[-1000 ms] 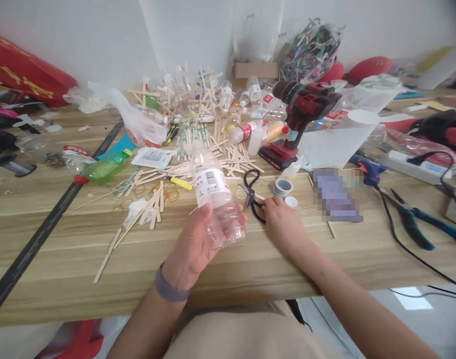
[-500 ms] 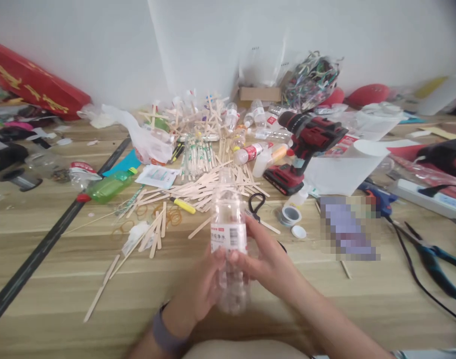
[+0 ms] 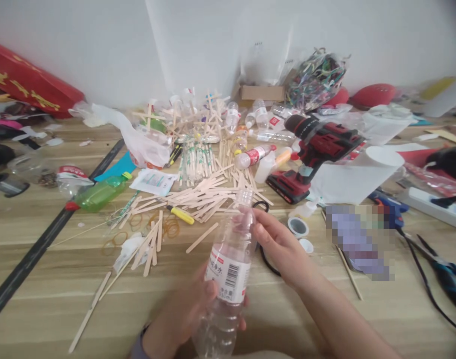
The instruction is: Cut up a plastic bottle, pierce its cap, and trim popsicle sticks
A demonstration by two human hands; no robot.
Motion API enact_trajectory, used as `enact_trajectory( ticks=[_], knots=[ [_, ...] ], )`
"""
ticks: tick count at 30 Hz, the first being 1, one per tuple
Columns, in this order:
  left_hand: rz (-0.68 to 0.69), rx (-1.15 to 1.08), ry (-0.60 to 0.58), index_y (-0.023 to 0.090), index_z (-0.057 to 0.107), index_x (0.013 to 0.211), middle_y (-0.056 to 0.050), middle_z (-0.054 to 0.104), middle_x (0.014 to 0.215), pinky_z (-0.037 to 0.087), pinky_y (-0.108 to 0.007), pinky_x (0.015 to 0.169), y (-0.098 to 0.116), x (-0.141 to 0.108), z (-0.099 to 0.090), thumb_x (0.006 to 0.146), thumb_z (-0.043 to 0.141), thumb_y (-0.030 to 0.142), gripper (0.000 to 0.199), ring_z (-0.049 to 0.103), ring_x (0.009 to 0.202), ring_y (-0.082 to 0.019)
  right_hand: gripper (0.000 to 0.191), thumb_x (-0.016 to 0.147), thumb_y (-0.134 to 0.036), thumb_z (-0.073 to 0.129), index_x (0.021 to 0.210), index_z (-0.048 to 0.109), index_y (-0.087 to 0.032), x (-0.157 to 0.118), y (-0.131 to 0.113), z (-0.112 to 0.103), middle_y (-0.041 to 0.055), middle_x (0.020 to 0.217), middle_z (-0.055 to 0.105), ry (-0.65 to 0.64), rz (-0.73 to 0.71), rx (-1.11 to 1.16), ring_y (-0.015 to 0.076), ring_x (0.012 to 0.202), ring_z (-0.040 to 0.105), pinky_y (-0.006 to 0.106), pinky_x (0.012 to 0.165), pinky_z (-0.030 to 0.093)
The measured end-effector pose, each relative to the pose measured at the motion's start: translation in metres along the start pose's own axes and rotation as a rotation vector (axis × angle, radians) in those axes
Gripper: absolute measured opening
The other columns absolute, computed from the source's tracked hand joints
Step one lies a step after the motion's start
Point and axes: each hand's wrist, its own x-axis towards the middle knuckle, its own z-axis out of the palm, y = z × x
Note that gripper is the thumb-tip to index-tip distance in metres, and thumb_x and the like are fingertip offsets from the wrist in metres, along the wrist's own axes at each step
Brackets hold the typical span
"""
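A clear plastic bottle [image 3: 228, 274] with a white and red label is held above the front of the table, tilted with its capless neck up and away from me. My left hand [image 3: 192, 304] wraps around its lower half, thumb on the label and fingertips showing at the far side. My right hand [image 3: 275, 239] touches the bottle's shoulder just below the neck, fingers bent against the plastic. Beyond the bottle lies a spread of wooden craft sticks [image 3: 201, 192]. A pair of black-handled scissors [image 3: 267, 262] is partly hidden behind the right hand.
A red cordless drill [image 3: 321, 144] stands at the right, near a small open tub [image 3: 298, 227]. Pliers [image 3: 441, 269] and a blue glue gun [image 3: 388, 207] lie farther right. On the left are a green bottle [image 3: 104, 192], a yellow cutter [image 3: 181, 214] and rubber bands [image 3: 171, 227].
The bottle has come closer to me and leans more, its neck to the right. My right hand has slid from the label up to the shoulder; my left still holds the lower part.
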Motion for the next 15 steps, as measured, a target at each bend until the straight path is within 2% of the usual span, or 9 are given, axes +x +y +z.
enact_trajectory(
  ticks=[3,6,8,11,13,15],
  knots=[
    [0.006,0.072,-0.002,0.019,0.064,0.109,-0.011,0.073,0.092,0.052,-0.030,0.061,0.005,0.001,-0.005,0.071,0.075,0.057,0.055,0.071,0.069,-0.022,0.056,0.087,-0.063,0.057,0.127,0.054,-0.024,-0.002,-0.002,0.001,0.0100,0.122,0.064,-0.017,0.030,0.058,0.0239,0.114,0.060,0.039,0.094,0.051],
    [0.027,0.242,0.039,0.022,0.066,0.114,-0.009,0.073,0.093,0.052,-0.032,0.068,0.014,0.001,-0.005,0.069,0.075,0.059,0.058,0.071,0.076,-0.024,0.050,0.086,-0.058,0.062,0.121,0.054,-0.023,-0.004,-0.002,0.006,0.0100,0.116,0.065,-0.033,0.030,0.167,0.0223,0.107,0.063,0.037,0.091,0.053],
    [0.068,0.367,0.076,0.026,0.062,0.122,-0.006,0.073,0.095,0.053,-0.034,0.071,0.020,0.001,-0.004,0.065,0.077,0.059,0.067,0.070,0.083,-0.027,0.044,0.087,-0.052,0.064,0.117,0.054,-0.021,-0.007,0.002,0.011,0.0094,0.112,0.066,-0.042,0.031,0.228,0.0208,0.103,0.064,0.035,0.089,0.053],
    [0.172,0.568,0.172,0.034,0.053,0.133,-0.002,0.069,0.117,0.051,-0.038,0.085,0.027,-0.002,-0.003,0.063,0.083,0.045,0.077,0.065,0.104,-0.032,0.043,0.089,-0.047,0.063,0.120,0.050,-0.021,-0.012,0.009,0.020,0.0100,0.114,0.065,-0.050,0.047,0.275,0.0201,0.105,0.064,0.036,0.091,0.052],
    [0.170,0.696,0.275,0.034,0.053,0.134,-0.004,0.065,0.126,0.049,-0.039,0.092,0.030,-0.005,-0.004,0.063,0.084,0.031,0.078,0.059,0.114,-0.034,0.045,0.090,-0.048,0.061,0.123,0.049,-0.020,-0.017,0.014,0.023,0.0111,0.117,0.064,-0.036,0.064,0.240,0.0201,0.105,0.063,0.036,0.091,0.052],
    [0.183,0.673,0.388,0.032,0.056,0.132,-0.006,0.065,0.126,0.048,-0.037,0.093,0.032,-0.009,-0.007,0.060,0.085,0.023,0.078,0.058,0.117,-0.035,0.046,0.090,-0.049,0.061,0.124,0.051,-0.020,-0.023,0.017,0.021,0.0118,0.119,0.063,0.008,0.073,0.115,0.0195,0.100,0.064,0.035,0.086,0.054]
  ],
)
